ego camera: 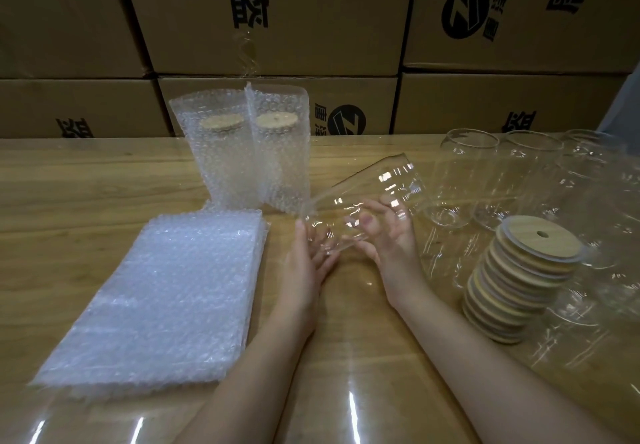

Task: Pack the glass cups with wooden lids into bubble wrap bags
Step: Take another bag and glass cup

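A tilted glass cup is clasped in the grip of the right hand. The left hand, apparently released, is laid beneath. Around it are set bubble wrap bags, packed cups and stacked lids.

bag stack left, lid stack right.

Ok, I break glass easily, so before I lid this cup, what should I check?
1. Grip: ok, the right hand grips the clear glass cup and the left hand supports its base.
2. Cup upright for lidding: not ok, tilted.
3. Lids at hand: ok, the stack of round wooden lids stands on the right.
4. Bags ready: ok, the pile of flat bubble wrap bags lies on the left.
5. Cup free of cracks: cannot tell.
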`<state>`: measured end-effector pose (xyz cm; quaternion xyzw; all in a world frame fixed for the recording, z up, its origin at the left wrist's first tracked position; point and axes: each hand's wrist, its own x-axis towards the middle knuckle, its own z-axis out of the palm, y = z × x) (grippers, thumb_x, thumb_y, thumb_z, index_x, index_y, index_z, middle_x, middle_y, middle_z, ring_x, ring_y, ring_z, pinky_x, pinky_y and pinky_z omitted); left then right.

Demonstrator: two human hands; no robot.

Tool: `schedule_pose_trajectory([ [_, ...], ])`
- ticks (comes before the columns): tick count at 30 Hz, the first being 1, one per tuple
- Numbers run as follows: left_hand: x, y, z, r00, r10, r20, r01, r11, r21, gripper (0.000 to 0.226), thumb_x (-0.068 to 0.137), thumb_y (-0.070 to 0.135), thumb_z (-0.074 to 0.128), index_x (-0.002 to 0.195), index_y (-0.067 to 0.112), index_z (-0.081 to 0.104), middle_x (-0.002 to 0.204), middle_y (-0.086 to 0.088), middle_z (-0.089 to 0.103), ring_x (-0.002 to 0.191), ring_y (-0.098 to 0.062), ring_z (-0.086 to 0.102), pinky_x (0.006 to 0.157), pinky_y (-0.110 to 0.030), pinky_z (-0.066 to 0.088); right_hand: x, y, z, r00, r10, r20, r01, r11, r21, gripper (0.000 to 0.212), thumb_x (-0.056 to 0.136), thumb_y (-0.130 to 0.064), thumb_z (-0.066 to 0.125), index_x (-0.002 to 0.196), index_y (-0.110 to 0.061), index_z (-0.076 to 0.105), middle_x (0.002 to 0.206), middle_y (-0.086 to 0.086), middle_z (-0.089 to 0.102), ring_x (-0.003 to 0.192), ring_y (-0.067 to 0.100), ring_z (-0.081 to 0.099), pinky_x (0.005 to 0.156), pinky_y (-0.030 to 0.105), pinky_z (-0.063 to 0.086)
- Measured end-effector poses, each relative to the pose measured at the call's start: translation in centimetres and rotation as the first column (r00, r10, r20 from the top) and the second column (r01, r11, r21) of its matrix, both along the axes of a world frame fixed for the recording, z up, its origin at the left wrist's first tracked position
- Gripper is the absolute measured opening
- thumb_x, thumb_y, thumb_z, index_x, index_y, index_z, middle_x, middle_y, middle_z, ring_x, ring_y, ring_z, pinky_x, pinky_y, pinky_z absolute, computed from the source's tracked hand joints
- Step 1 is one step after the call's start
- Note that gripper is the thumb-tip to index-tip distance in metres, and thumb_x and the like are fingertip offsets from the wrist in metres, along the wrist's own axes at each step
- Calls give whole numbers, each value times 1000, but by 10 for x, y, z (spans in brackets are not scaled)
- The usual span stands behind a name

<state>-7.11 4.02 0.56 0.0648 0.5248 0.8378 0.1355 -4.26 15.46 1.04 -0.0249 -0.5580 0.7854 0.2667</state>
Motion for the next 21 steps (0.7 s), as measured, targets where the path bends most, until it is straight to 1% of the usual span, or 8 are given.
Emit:
schedule_pose_trajectory([
  [2,0,-1,3,999,-6,46,4,999,43,46,99,50,31,118,16,54,112,2,68,101,-11,66,86,-28,52,1,-3,1,1000,-27,-13,28,998,61,64,64,-35,76,117,-20,42,111,0,59,95,23,61,79,34,52],
  [4,-1,-2,5,998,4,63,-8,998,70,42,101,47,30,106,19,60,102,5,73,102,-14,67,90,-34,52,2,-7,2,998,-66,1,66,988,139,67,56,-48,69,114,-26,43,110,-3,58,92,17,60,82,32,50],
  [6,0,-2,5,995,28,96,-36,995,90,34,102,44,32,102,23,59,111,1,69,109,-20,63,98,-40,49,3,-11,0,995,-103,1,100,966,237,69,55,-50,69,115,-31,41,116,-5,56,93,8,61,82,29,50],
  [10,1,-4,3,997,21,72,-28,996,88,25,101,40,38,112,26,57,127,-3,60,114,-22,61,95,-35,49,1,-12,-6,988,-149,-40,154,932,328,69,61,-31,79,116,-37,38,126,-13,51,104,3,59,80,21,51],
  [13,2,-4,0,1000,1,-14,0,1000,24,41,100,39,41,138,24,41,129,1,59,112,-15,62,94,-29,48,-2,-8,-8,985,-163,-63,175,938,301,71,70,-9,82,117,-38,37,133,-8,47,117,11,56,86,26,52],
  [15,2,-3,-1,996,-13,-83,12,1000,-16,44,98,37,46,140,29,37,131,2,58,112,-13,62,92,-25,48,-2,-7,-7,984,-152,-91,170,954,247,68,74,-3,77,119,-35,37,135,-8,45,123,15,54,86,25,52],
  [18,2,-2,-2,993,-46,-111,41,998,-47,26,95,40,52,120,38,49,128,1,60,109,-13,65,86,-22,50,1,-7,-3,985,-143,-96,161,961,223,68,73,-28,79,123,-34,35,134,-12,47,124,15,53,91,22,51],
  [21,2,0,-2,997,-44,-62,42,999,-29,15,99,39,44,105,31,56,113,-2,66,95,-15,71,75,-22,56,4,-9,2,989,-142,-50,150,967,204,87,58,-69,74,125,-33,33,129,-10,51,114,13,60,91,33,53],
])
